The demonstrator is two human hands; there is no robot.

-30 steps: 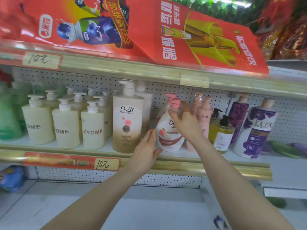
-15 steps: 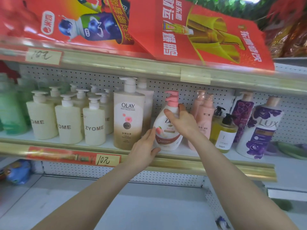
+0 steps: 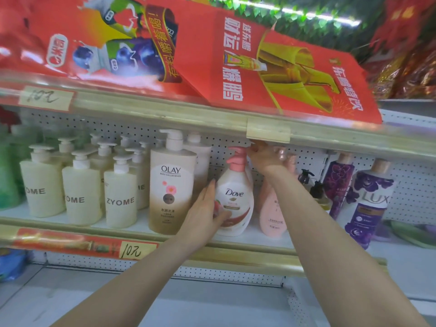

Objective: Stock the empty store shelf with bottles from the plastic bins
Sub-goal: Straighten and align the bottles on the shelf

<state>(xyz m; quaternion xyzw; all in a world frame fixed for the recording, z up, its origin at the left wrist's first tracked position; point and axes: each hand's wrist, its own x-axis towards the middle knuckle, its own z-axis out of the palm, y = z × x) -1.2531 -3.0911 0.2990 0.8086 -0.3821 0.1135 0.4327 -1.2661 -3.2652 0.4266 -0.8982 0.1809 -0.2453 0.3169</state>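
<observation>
A white Dove bottle [image 3: 236,204] with a pink pump stands upright at the shelf's [image 3: 236,253] front, between the tall Olay bottle [image 3: 171,185] and a pink bottle [image 3: 271,213]. My left hand [image 3: 204,211] cups its lower left side, thumb on the front label. My right hand [image 3: 265,156] is up under the shelf above, its fingers curled against the right side of the pink pump head. A second white bottle partly shows behind the Dove bottle.
Cream ZYOME pump bottles [image 3: 120,199] fill the shelf's left part, green bottles at the far left. Dark pump bottles [image 3: 317,192] and purple LUX bottles [image 3: 368,204] stand to the right. A red cardboard box [image 3: 271,67] overhangs the upper shelf. The lower shelf [image 3: 165,303] is bare white.
My right hand rose from the Dove bottle's neck to its pump head. The bottle now stands straighter, label facing out. My left hand stayed on its lower left side.
</observation>
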